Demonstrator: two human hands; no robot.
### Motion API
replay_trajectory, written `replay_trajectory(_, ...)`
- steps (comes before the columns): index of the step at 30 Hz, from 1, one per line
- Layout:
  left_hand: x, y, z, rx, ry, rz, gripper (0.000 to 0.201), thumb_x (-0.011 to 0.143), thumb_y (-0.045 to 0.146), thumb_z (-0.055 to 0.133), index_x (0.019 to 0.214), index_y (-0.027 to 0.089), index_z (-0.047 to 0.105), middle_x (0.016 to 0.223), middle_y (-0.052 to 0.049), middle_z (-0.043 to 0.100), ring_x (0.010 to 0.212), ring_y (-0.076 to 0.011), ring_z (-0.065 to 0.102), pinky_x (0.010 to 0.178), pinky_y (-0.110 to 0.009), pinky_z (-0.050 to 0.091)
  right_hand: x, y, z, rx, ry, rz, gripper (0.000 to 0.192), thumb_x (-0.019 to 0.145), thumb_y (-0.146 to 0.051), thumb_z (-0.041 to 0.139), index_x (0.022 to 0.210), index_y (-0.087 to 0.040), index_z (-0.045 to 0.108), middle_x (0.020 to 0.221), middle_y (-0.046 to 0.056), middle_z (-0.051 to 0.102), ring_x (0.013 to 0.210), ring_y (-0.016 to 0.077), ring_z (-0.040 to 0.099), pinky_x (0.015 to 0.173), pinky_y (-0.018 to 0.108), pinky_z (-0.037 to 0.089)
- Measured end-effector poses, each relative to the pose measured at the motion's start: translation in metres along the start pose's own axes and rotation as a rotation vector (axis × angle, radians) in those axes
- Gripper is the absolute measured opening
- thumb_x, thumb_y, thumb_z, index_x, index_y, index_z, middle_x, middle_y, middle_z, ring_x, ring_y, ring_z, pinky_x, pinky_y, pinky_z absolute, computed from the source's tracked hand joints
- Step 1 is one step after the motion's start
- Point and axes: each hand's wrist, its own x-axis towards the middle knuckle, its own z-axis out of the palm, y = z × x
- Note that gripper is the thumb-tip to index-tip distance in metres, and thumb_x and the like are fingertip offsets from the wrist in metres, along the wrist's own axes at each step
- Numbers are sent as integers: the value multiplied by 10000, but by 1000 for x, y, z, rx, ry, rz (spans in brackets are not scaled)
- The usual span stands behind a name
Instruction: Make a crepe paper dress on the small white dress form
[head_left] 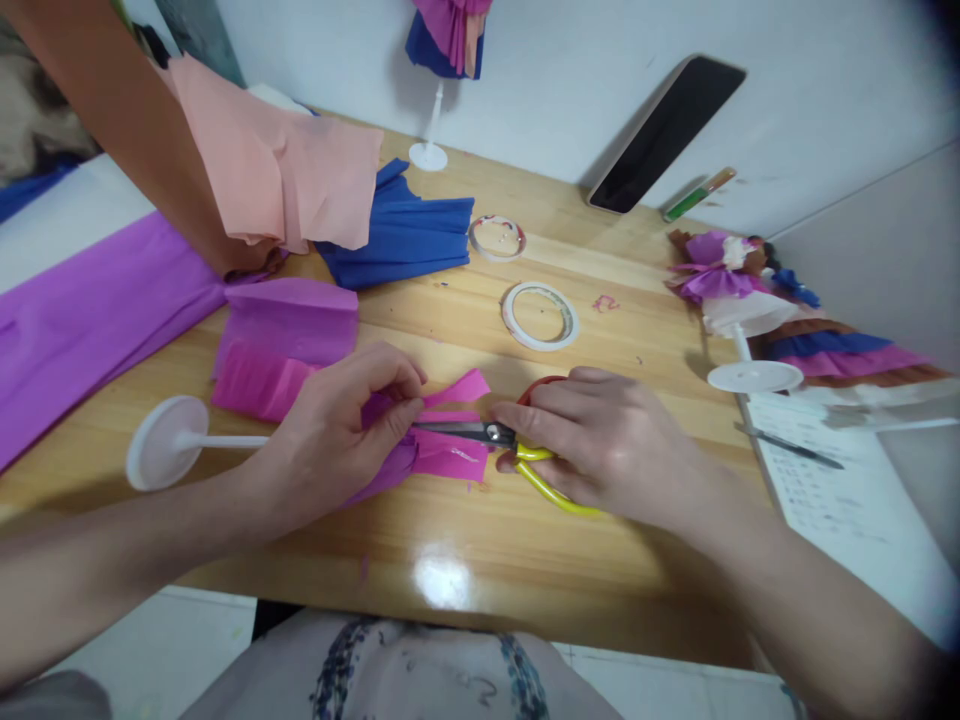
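Pink crepe paper (450, 455) flat on table, pinched at left; yellow-handled scissors (491, 436) w/ blades across it.

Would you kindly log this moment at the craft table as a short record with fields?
Left hand: left hand pinches a pink crepe paper piece flat on the wooden table.
Right hand: right hand grips yellow-handled scissors, blades over the paper.
Beside left hand: white stand lying on its side.
Behind: two tape rolls, blue crepe paper, peach crepe paper, purple crepe paper.
Right edge: paper-dressed doll, printed sheet.
Against wall: phone.
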Motion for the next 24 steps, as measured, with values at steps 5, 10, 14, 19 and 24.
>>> replay_trajectory(5, 2, 1, -5, -41, 109, -48, 78, 858, 148, 581, 803, 203, 595, 762, 15, 652, 714, -133, 613, 631, -256, 511, -22, 6, 4, 0, 68, 245, 239, 911, -213, 519, 1057, -145, 696, 702, 47, 694, 552, 156, 602, 533, 275, 410)
replay_trajectory(10, 9, -2, -6, -59, 140, -133, 56, 826, 166, 616, 801, 209, 641, 728, 20, 673, 663, -132, 616, 599, -255, 513, -41, 17, 17, 40, -147, 637, 444, 836, -212, 565, 1274, -193, 635, 769, 44, 733, 572, 192, 646, 502, 271, 416)
replay_trajectory(14, 15, -4, -3, -148, 89, -233, 54, 811, 211, 627, 833, 210, 677, 765, -2, 705, 667, -156, 638, 578, -274, 513, -45, 24, 14, 182, -281, 636, 529, 841, -179, 535, 1370, -196, 540, 1040, 84, 746, 805, 214, 714, 677, 277, 506)
replay_trajectory(19, 17, -6, 1, -156, 75, -267, 121, 807, 258, 636, 888, 183, 686, 786, -25, 701, 669, -156, 632, 577, -275, 516, -34, 17, -8, -41, -424, 673, 473, 927, -206, 470, 1393, -260, 524, 746, 43, 754, 572, 228, 673, 496, 278, 369)
replay_trajectory(24, 17, -16, 4, 10, 233, -169, 417, 795, 240, 651, 1204, 203, 581, 1214, -86, 626, 980, -192, 636, 762, -320, 566, -20, 8, -11, -271, -394, 665, 330, 919, -189, 492, 1189, -210, 682, 633, 74, 716, 542, 264, 663, 467, 293, 296)
